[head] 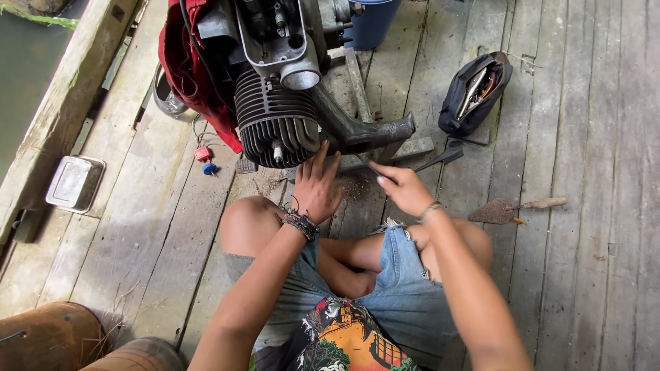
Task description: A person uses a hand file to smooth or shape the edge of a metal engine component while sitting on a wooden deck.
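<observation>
Tools fill open black pouch [474, 88] beside engine [278, 120].

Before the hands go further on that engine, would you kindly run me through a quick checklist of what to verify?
1. Left hand on the finned cylinder: ok, fingertips touch its lower edge.
2. Right hand grip: cannot tell, it seems to pinch a thin tool.
3. Exhaust pipe free of both hands: ok.
4. Tool pouch within sight: ok, open on the planks.
5. Trowel away from the knees: ok.
6. Engine steady: cannot tell.
</observation>
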